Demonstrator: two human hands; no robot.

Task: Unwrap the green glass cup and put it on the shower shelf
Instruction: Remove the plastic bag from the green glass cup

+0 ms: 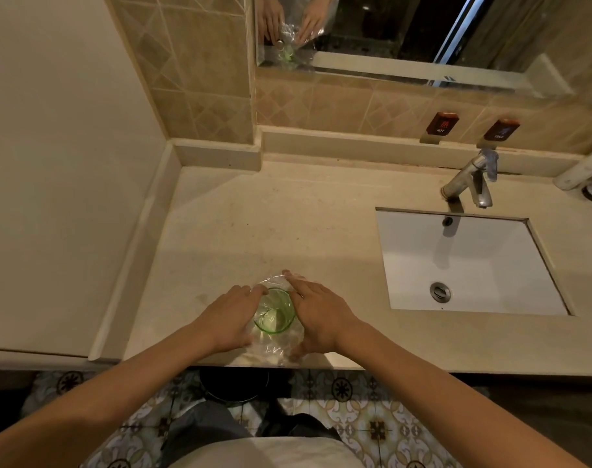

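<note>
The green glass cup (274, 312) stands upright near the front edge of the beige stone counter (287, 224), its mouth open to the ceiling, its round wall a clear pale green with faint ribs. Thin, crinkled clear plastic wrap (277, 349) lies loose around its base and bunches up behind the rim. The left hand (228, 320) presses against the cup's left side, fingers laid fairly straight over the wrap, fingertips at the rim. The right hand (316, 315) sits on the other side, fingers stretched forward and pinning wrap at the rim; whether the thumb pinches plastic I cannot tell. To the right is a white rectangular sink (470, 265) under a dull metal tap (470, 182). A mirror (406, 35) hangs above tan tiles.
</note>
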